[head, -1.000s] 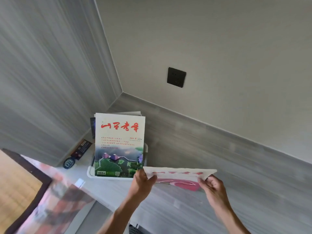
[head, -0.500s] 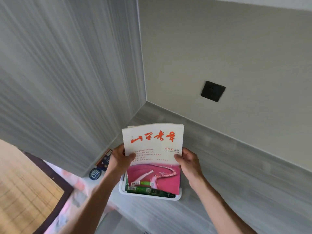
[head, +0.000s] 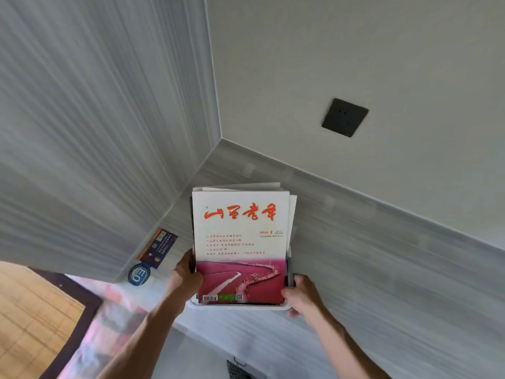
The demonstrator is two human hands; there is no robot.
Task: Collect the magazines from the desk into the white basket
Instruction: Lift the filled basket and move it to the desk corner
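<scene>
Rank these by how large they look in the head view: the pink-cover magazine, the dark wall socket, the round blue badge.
1. pink-cover magazine, by far the largest
2. dark wall socket
3. round blue badge, smallest

The socket is farther away, so its true size against the badge is unsure.

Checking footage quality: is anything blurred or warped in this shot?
Head view: the magazine cover is sharp; the left wall panels streak with blur; wide-angle distortion tilts the wall corner; lighting is soft, without glare.
</scene>
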